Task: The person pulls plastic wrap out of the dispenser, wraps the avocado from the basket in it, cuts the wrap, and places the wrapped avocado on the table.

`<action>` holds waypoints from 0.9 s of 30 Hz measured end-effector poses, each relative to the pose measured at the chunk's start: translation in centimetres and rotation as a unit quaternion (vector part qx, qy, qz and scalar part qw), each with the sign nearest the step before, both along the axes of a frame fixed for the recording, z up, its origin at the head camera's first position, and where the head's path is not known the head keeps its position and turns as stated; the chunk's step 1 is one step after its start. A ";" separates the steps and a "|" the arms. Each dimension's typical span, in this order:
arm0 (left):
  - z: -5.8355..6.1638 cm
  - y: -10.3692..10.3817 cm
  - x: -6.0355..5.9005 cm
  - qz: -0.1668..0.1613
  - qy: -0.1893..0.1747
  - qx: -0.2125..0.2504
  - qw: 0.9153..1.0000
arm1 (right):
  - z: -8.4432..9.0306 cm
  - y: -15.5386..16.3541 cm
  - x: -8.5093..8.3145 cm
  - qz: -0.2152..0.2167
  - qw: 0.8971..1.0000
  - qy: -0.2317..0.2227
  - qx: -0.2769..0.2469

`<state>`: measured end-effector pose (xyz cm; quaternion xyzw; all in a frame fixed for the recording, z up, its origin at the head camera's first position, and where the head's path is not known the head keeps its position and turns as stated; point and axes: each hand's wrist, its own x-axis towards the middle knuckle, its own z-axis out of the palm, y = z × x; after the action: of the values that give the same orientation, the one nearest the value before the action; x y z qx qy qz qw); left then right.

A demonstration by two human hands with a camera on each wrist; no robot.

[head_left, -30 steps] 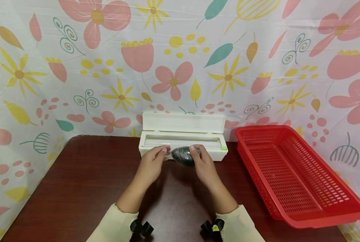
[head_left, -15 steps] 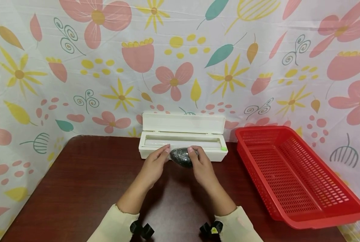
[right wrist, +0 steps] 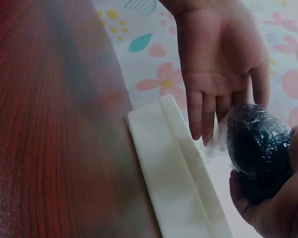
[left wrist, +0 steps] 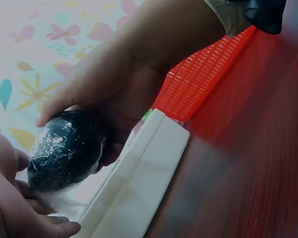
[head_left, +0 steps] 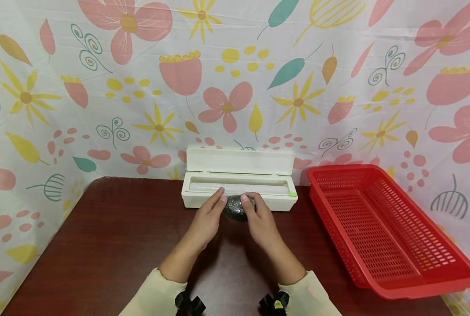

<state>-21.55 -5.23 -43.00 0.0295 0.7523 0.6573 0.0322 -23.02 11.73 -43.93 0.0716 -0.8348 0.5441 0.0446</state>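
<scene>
A dark, egg-shaped avocado wrapped in shiny clear film is held between both hands, in front of a white box. My right hand grips its right end, the thumb on the near side and fingers curled behind. At the left end, my left hand pinches the wrapped avocado lightly between thumb and fingers; in the right wrist view its fingers are nearly straight, beside a loose tail of film. The left wrist view shows the crinkled wrap lying close round the avocado.
The white cling-film box stands at the table's back edge, its lid raised and a roll inside. A red perforated basket sits at the right of the brown table. A floral curtain hangs behind.
The left hand has shifted right, from the avocado's film-covered tip onto its end. The avocado has moved slightly left and turned, looking rounder. The right hand has moved slightly left with it.
</scene>
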 end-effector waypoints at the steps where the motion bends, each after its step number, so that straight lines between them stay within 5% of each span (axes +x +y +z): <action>1: 0.0 0.0 0.0 0.001 -0.002 0.002 1.000 | 0.0 0.0 0.0 -0.001 1.000 0.002 0.000; 8: -0.3 0.1 -0.2 -0.003 -0.017 0.059 0.998 | 0.1 -0.2 0.4 0.001 1.000 0.017 -0.001; 18: -0.6 0.0 -0.6 -0.050 -0.032 0.165 0.984 | 0.0 -0.3 0.4 0.011 1.000 0.018 -0.001; 27: -0.9 0.4 -0.6 -0.045 -0.039 0.166 0.984 | -0.3 -0.5 0.5 0.037 0.999 0.012 -0.016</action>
<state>-22.18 -4.80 -43.95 0.0425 0.6292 0.7714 0.0852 -22.53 11.19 -44.27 0.1085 -0.8221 0.5578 0.0350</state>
